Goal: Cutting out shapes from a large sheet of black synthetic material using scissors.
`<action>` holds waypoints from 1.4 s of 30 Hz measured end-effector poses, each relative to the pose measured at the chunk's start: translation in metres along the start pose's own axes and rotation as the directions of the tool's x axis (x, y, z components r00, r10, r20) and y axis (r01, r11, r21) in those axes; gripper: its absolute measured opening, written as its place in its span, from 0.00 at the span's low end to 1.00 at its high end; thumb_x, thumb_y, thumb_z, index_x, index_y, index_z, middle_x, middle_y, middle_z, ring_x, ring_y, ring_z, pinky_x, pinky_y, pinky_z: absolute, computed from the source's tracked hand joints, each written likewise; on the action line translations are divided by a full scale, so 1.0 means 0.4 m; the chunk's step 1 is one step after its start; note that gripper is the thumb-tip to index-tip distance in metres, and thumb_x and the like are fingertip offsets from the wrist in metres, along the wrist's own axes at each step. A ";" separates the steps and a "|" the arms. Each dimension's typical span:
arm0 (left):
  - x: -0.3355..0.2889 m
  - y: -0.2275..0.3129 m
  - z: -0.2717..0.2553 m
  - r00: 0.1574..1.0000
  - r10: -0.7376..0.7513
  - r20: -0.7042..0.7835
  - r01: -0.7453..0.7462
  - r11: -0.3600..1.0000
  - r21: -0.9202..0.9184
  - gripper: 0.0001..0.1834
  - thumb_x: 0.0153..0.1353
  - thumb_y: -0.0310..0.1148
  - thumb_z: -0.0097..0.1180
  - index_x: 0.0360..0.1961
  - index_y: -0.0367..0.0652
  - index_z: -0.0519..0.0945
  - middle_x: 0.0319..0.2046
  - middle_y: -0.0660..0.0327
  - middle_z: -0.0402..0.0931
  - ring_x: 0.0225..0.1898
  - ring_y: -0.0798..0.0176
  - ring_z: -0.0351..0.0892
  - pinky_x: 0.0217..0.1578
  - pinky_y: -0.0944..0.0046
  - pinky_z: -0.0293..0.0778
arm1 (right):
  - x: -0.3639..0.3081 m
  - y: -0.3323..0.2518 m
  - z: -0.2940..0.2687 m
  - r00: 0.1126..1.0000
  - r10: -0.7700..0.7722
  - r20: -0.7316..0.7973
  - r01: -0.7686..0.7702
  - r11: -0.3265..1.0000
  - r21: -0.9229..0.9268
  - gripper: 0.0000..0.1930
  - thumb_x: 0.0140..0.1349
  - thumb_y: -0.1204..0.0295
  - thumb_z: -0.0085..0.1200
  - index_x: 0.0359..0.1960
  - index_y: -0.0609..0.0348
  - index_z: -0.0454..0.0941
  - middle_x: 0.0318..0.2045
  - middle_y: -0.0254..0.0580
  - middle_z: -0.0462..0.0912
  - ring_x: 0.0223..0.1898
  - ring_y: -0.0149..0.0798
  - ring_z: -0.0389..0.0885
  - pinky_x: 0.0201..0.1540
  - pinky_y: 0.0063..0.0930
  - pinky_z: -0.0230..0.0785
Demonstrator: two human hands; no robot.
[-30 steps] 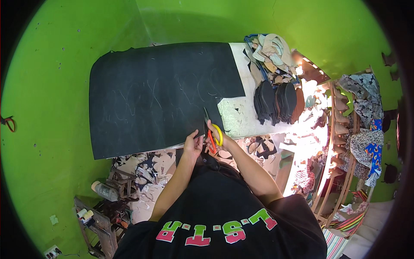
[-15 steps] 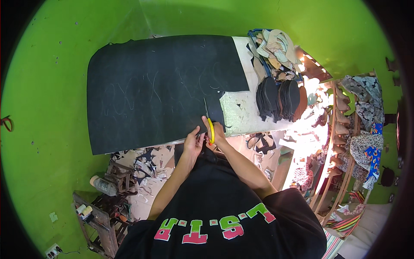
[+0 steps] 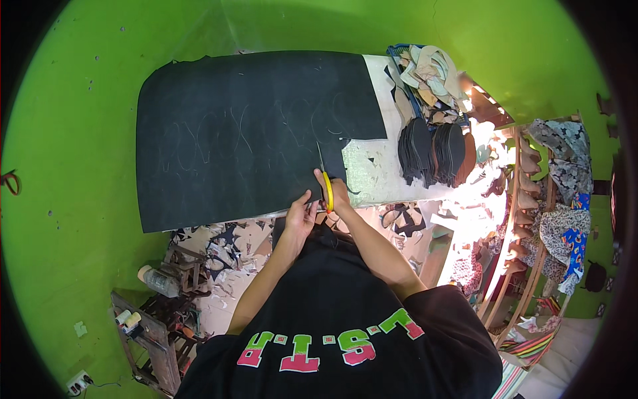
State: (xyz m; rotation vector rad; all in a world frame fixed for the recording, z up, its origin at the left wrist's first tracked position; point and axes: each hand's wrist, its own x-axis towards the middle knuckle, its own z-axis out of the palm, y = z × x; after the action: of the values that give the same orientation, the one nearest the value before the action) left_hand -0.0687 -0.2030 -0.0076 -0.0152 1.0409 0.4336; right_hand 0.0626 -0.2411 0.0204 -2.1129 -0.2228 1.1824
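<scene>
A large black sheet (image 3: 246, 126) of material, marked with faint pale curved lines, lies over a light-coloured table top (image 3: 372, 179). At its near edge, right of the middle, my right hand (image 3: 341, 195) grips yellow-handled scissors (image 3: 328, 189). Their blades point away from me into the sheet, beside a narrower strip at its right side. Just left of the scissors, my left hand (image 3: 299, 216) pinches the sheet's near edge, thumb on top and fingers lower down. The underside of the sheet is hidden.
Stacks of dark sole-shaped pieces (image 3: 417, 149) stand at the table's right. Behind them a blue basket (image 3: 397, 50) holds pale cut pieces. Scraps (image 3: 222, 253) litter the floor. A wooden rack (image 3: 512, 233) rises at right, a small wooden stand (image 3: 149, 342) at lower left.
The scissors and my right hand have moved slightly farther from me, along the sheet. My left hand has shifted a little the same way, still at the near edge.
</scene>
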 end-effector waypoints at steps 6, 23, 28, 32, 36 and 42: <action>-0.001 0.002 -0.001 0.999 -0.012 0.033 0.013 0.999 -0.029 0.09 0.63 0.29 0.66 0.42 0.42 0.79 0.39 0.60 0.81 0.39 0.69 0.83 0.36 0.78 0.83 | 0.005 0.010 0.003 1.000 0.006 -0.024 -0.006 1.000 0.000 0.44 0.56 0.27 0.53 0.12 0.64 0.73 0.11 0.45 0.75 0.14 0.39 0.78 0.21 0.34 0.72; 0.008 -0.139 0.082 0.983 -0.024 -0.181 0.087 0.935 0.344 0.47 0.48 0.39 0.70 0.67 0.49 0.58 0.64 0.61 0.62 0.65 0.59 0.63 0.64 0.50 0.57 | -0.050 0.167 -0.338 0.969 0.044 0.245 -0.018 0.994 -0.108 0.39 0.65 0.29 0.42 0.22 0.59 0.71 0.12 0.37 0.71 0.10 0.33 0.71 0.13 0.27 0.65; 0.092 -0.164 0.081 0.898 0.062 -0.436 0.122 0.917 0.380 0.24 0.52 0.33 0.66 0.51 0.42 0.74 0.43 0.58 0.77 0.39 0.60 0.78 0.40 0.65 0.77 | 0.014 0.125 -0.421 0.945 0.012 0.328 0.029 0.992 -0.119 0.38 0.67 0.31 0.39 0.23 0.59 0.71 0.13 0.37 0.72 0.10 0.34 0.71 0.14 0.27 0.65; 0.078 -0.190 0.082 0.931 0.016 -0.364 -0.030 0.999 -0.033 0.12 0.57 0.32 0.63 0.41 0.42 0.77 0.34 0.60 0.76 0.35 0.64 0.77 0.35 0.66 0.77 | 0.066 0.071 -0.460 0.930 -0.013 0.368 0.066 0.989 -0.132 0.40 0.61 0.27 0.45 0.23 0.59 0.70 0.14 0.36 0.70 0.13 0.32 0.73 0.16 0.26 0.68; 0.014 -0.192 0.120 0.957 0.006 -0.290 -0.044 0.991 -0.127 0.11 0.63 0.36 0.62 0.38 0.41 0.76 0.33 0.61 0.75 0.33 0.67 0.76 0.34 0.72 0.78 | 0.124 0.003 -0.507 0.904 0.104 0.414 0.049 0.938 -0.343 0.39 0.59 0.27 0.48 0.24 0.59 0.72 0.14 0.35 0.70 0.12 0.31 0.71 0.15 0.25 0.65; -0.065 -0.033 0.198 0.982 -0.135 0.129 0.154 0.977 -0.151 0.24 0.66 0.51 0.58 0.47 0.38 0.77 0.37 0.56 0.77 0.38 0.62 0.80 0.41 0.60 0.81 | 0.263 -0.127 -0.559 0.806 0.107 0.582 0.327 0.739 -0.589 0.41 0.55 0.25 0.50 0.21 0.58 0.72 0.13 0.33 0.69 0.12 0.30 0.71 0.15 0.25 0.65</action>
State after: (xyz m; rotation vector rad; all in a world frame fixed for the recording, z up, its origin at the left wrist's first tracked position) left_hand -0.0095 -0.2071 0.0523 -0.2055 0.8797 0.3801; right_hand 0.3111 -0.2644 0.0577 -2.1647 -1.2262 1.8568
